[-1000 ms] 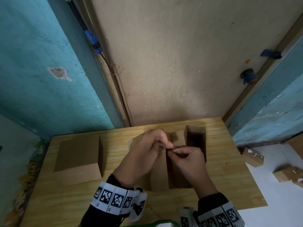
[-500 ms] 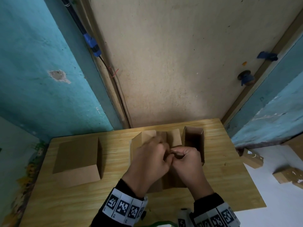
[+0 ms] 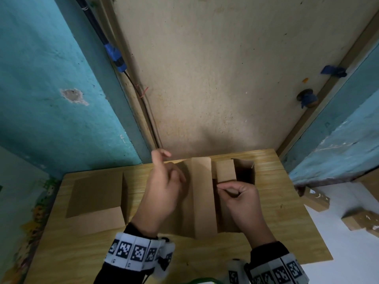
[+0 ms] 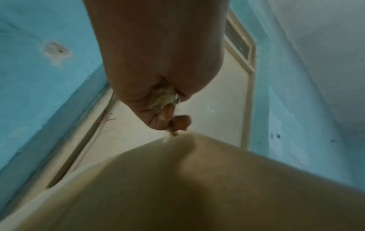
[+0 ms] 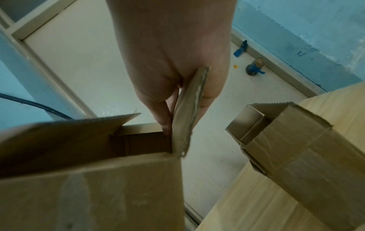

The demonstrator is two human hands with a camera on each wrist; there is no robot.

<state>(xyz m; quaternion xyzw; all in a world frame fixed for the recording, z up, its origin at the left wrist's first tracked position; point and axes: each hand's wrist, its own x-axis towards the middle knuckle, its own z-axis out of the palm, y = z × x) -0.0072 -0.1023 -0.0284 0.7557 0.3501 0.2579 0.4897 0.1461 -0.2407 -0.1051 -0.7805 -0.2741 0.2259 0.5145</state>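
An open brown cardboard box (image 3: 202, 197) stands in the middle of the wooden table (image 3: 283, 218). My right hand (image 3: 231, 190) pinches its right end flap (image 3: 225, 171). In the right wrist view the flap's edge (image 5: 189, 109) runs between thumb and fingers of that hand (image 5: 173, 54), above the box (image 5: 98, 179). My left hand (image 3: 166, 181) is lifted over the box's left side with one finger pointing up and the others curled. The left wrist view shows that hand (image 4: 158, 62) closed round a crumpled pale wad (image 4: 163, 96), seemingly tape.
A second open cardboard box (image 3: 245, 172) stands just right of the first, also in the right wrist view (image 5: 296, 148). A closed flat box (image 3: 94, 193) lies at the table's left. Small boxes (image 3: 315, 198) lie on the floor at right. A door and blue walls are close behind.
Both hands were pinched together over the box's middle. My left hand has since pulled away up and to the left; the right stays at the flap.
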